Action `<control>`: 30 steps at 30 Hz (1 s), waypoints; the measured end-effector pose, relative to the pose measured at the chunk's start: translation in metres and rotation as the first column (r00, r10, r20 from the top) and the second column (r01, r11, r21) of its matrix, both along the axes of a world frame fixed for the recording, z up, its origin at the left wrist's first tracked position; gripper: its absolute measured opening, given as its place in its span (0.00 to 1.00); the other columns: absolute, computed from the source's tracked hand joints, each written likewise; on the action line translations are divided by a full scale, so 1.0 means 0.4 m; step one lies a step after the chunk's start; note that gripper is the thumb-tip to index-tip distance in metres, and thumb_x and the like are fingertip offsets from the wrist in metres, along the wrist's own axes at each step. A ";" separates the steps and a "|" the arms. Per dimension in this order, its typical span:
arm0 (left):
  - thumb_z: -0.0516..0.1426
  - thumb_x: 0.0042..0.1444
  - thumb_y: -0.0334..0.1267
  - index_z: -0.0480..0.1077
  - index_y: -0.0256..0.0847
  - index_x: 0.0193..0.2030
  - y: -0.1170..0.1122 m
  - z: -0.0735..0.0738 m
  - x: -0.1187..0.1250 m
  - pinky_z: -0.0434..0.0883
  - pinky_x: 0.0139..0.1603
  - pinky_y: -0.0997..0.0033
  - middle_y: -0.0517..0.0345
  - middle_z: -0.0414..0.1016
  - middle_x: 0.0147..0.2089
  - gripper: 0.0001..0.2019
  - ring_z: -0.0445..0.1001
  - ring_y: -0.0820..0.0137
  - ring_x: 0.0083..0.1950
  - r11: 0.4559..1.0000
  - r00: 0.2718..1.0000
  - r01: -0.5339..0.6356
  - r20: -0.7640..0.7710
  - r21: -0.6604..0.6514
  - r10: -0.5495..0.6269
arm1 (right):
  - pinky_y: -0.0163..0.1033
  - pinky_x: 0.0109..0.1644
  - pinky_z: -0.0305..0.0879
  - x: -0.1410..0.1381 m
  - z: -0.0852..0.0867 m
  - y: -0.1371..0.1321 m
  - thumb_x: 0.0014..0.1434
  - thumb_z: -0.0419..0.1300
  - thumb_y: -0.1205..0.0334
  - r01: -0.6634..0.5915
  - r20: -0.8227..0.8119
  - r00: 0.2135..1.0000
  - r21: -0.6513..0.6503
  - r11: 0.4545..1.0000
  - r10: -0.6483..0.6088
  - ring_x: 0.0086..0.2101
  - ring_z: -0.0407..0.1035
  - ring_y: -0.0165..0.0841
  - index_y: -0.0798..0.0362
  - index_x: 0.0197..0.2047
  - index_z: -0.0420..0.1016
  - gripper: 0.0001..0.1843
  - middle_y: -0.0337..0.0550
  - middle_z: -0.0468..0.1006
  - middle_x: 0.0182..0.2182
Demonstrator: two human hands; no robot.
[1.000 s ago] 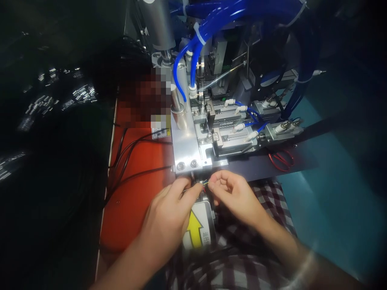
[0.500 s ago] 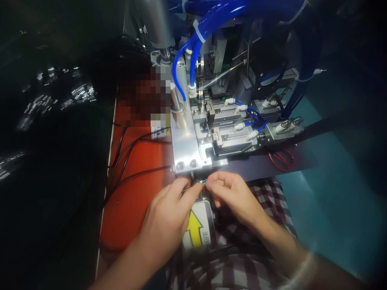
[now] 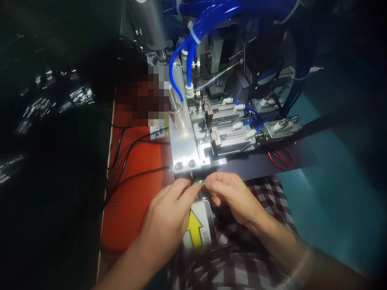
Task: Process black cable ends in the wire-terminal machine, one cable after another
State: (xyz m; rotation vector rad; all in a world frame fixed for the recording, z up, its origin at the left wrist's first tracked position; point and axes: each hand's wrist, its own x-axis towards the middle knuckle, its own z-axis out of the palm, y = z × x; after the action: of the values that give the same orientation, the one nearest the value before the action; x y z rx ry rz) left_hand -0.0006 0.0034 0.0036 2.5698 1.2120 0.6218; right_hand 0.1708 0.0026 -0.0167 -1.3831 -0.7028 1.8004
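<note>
Thin coloured wires (image 3: 203, 185), one of them red, show in the small gap between my fingertips. My left hand (image 3: 171, 211) is closed, thumb and index finger pinching the wires from the left. From the right, my right hand (image 3: 232, 193) pinches their ends between thumb and fingertips. Both hands are just in front of the metal fixture plate (image 3: 188, 155) of a machine. Below them a white panel with a yellow arrow (image 3: 196, 227) is partly covered by my left hand. Whatever lies inside the fingers is hidden.
Air cylinders (image 3: 232, 139) with blue hoses (image 3: 211, 22) stand behind and to the right. Black cables (image 3: 127, 151) cross the orange surface (image 3: 133, 217) on the left. A red wire loop (image 3: 281, 158) lies at right. Checked cloth (image 3: 266, 201) is under my right forearm.
Both hands stay in nearly the same place, still pinching the wires. The coloured wires look slightly shifted between the fingertips. The whole view has moved a little.
</note>
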 end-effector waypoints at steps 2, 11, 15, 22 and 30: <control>0.48 0.58 0.22 0.74 0.32 0.44 0.001 0.003 0.001 0.75 0.34 0.70 0.49 0.75 0.38 0.15 0.75 0.67 0.34 1.000 1.000 0.004 0.007 0.001 -0.004 | 0.32 0.25 0.51 0.001 -0.001 0.001 0.50 0.57 0.65 -0.003 0.019 1.000 -0.001 1.000 0.003 0.17 0.55 0.23 0.56 0.24 0.70 0.05 0.30 0.64 0.11; 0.46 0.60 0.23 0.75 0.31 0.42 -0.010 0.015 0.012 0.72 0.28 0.73 0.49 0.74 0.33 0.16 0.74 0.68 0.31 0.998 0.996 -0.037 -0.077 0.058 0.041 | 0.31 0.24 0.55 -0.005 0.020 -0.017 0.51 0.57 0.67 -0.081 0.365 0.931 0.175 0.981 0.012 0.19 0.58 0.24 0.53 0.27 0.67 0.02 0.30 0.64 0.17; 0.47 0.59 0.23 0.75 0.33 0.42 -0.011 0.014 0.009 0.71 0.27 0.73 0.49 0.74 0.34 0.16 0.74 0.68 0.30 0.993 0.991 -0.049 -0.122 0.104 0.062 | 0.31 0.24 0.56 -0.003 0.022 -0.017 0.54 0.57 0.67 -0.122 0.441 0.897 0.218 0.968 0.014 0.19 0.60 0.24 0.53 0.28 0.67 0.03 0.30 0.65 0.18; 0.49 0.57 0.23 0.75 0.33 0.44 -0.008 0.010 0.007 0.74 0.29 0.72 0.49 0.73 0.35 0.15 0.75 0.68 0.31 0.999 0.995 -0.053 -0.086 0.011 0.054 | 0.32 0.25 0.61 0.022 0.025 -0.001 0.57 0.59 0.61 -0.104 0.238 0.968 0.091 0.990 0.080 0.18 0.63 0.25 0.56 0.32 0.70 0.06 0.31 0.67 0.16; 0.47 0.60 0.24 0.75 0.34 0.44 -0.009 0.003 0.005 0.73 0.31 0.75 0.50 0.73 0.35 0.15 0.74 0.69 0.33 0.997 0.995 -0.070 -0.074 0.030 0.072 | 0.31 0.22 0.57 -0.011 0.023 0.003 0.53 0.59 0.64 -0.014 0.206 0.979 0.053 0.998 0.003 0.16 0.59 0.24 0.54 0.25 0.68 0.06 0.29 0.65 0.13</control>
State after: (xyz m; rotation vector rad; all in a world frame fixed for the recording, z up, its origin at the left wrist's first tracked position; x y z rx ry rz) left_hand 0.0016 0.0000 0.0047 2.6032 1.3333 0.5650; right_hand 0.1665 0.0039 -0.0077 -1.5460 -0.8606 1.6466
